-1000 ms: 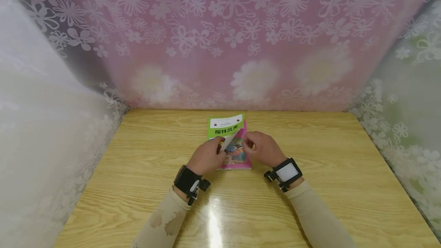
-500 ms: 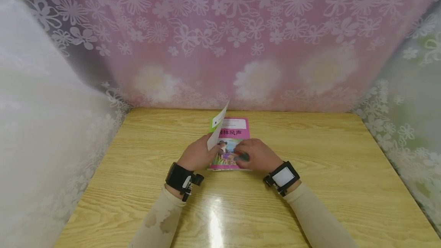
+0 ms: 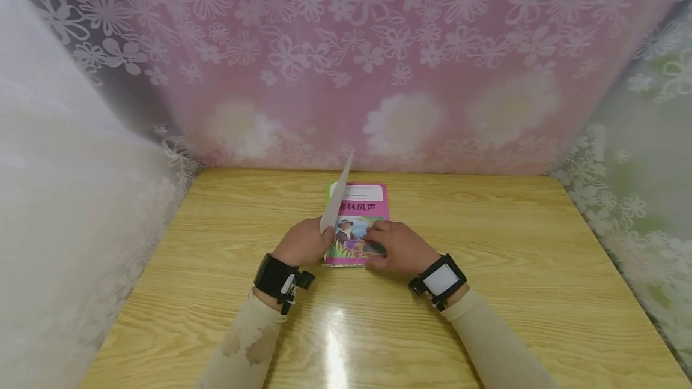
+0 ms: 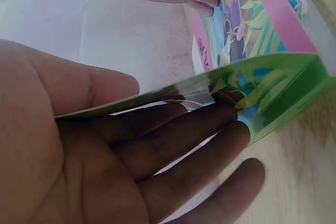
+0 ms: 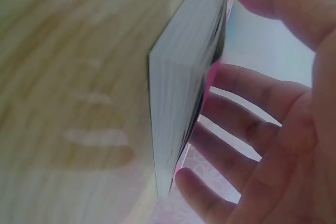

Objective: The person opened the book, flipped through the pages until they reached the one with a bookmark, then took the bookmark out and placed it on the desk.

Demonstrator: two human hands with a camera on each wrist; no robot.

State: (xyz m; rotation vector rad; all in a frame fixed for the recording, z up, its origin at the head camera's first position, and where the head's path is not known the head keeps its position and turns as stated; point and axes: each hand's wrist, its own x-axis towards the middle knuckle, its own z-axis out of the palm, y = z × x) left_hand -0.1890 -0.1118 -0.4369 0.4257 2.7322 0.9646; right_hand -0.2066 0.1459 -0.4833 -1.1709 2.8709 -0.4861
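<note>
One pink-fronted, rectangular paperback book lies on the yellow wood-grain table.
The left hand pinches its raised, green-edged paper cover between thumb and fingers; the right hand, fingers apart, touches the book's illustrated front.

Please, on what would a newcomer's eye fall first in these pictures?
Probably the book lying open on the wooden table, with a bright pink page. The left hand holds its cover raised, while the right hand touches this page. Behind the table, a pink sheet with pale flowers also attracts attention.
</note>
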